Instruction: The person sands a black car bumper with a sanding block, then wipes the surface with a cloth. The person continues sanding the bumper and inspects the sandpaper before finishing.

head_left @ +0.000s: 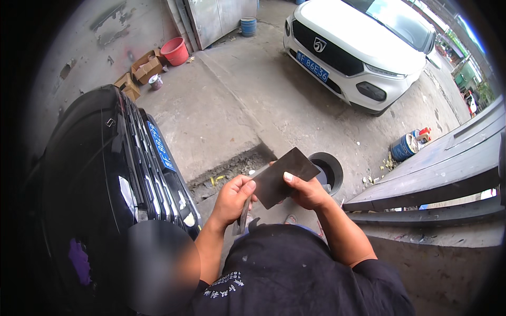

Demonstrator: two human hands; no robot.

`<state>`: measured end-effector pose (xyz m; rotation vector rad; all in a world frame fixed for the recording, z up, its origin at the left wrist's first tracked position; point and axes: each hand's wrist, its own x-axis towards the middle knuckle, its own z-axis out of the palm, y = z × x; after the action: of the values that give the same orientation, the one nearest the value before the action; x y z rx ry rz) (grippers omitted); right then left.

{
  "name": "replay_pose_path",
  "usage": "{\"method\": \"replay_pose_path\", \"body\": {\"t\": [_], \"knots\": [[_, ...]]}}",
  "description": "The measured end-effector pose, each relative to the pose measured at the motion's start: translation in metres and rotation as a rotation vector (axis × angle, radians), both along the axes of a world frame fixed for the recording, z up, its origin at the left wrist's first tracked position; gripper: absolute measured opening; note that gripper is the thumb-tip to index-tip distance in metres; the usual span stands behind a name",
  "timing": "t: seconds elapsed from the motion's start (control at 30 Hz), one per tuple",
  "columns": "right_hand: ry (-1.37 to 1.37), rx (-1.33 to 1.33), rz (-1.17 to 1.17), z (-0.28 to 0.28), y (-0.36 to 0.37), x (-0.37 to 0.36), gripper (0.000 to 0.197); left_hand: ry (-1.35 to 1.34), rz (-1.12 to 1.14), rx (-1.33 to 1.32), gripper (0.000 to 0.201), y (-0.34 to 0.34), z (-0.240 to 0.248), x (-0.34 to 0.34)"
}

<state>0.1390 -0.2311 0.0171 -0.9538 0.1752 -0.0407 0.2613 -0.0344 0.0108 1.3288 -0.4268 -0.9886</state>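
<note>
A dark grey rectangular sheet of sandpaper (287, 179) is held tilted in front of my body. My right hand (308, 192) is closed on its right side, thumb lying flat on top. At its left edge my left hand (234, 197) is closed, thumb and fingers pinched together. Below the left fingers hangs a thin grey strip (243, 217); whether it is a second sheet I cannot tell. Behind my right hand, a dark round bucket (333, 167) stands on the floor, partly hidden by the hand and the sheet.
Close on my left is a black car (79, 174) with a purple patch (80, 260) on its bodywork. A white car (342, 47) stands ahead. Beyond the broken floor trench (226, 169) are cardboard boxes (147, 68) and a red bucket (175, 51). Grey boards (432, 168) flank my right.
</note>
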Motion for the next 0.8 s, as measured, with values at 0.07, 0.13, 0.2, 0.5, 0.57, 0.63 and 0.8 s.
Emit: {"method": "replay_pose_path", "body": {"t": [0.07,0.13,0.2,0.5,0.57,0.63,0.8], "knots": [[0.014,-0.035,-0.038,0.009,0.002,-0.001,0.06,0.108,0.196,0.015,0.036,0.0,-0.002,0.001],[0.013,-0.076,-0.1,0.01,0.002,-0.002,0.061,0.204,0.324,0.056,0.052,0.003,-0.016,0.002],[-0.003,-0.121,-0.179,0.007,0.005,-0.004,0.062,0.345,0.35,0.076,0.051,0.012,-0.026,-0.002],[-0.156,-0.574,-0.273,0.011,0.033,-0.002,0.067,0.317,0.442,-0.346,0.024,-0.004,-0.014,-0.022],[-0.266,-0.823,-0.215,0.001,0.031,-0.001,0.06,0.246,0.464,-0.339,0.025,-0.008,-0.016,-0.025],[-0.277,-0.958,-0.183,-0.011,0.028,0.003,0.057,0.221,0.466,-0.342,0.026,-0.012,-0.011,-0.031],[-0.231,-0.909,-0.296,-0.021,0.037,0.003,0.041,0.076,0.341,-0.3,0.032,-0.016,-0.018,-0.037]]}}
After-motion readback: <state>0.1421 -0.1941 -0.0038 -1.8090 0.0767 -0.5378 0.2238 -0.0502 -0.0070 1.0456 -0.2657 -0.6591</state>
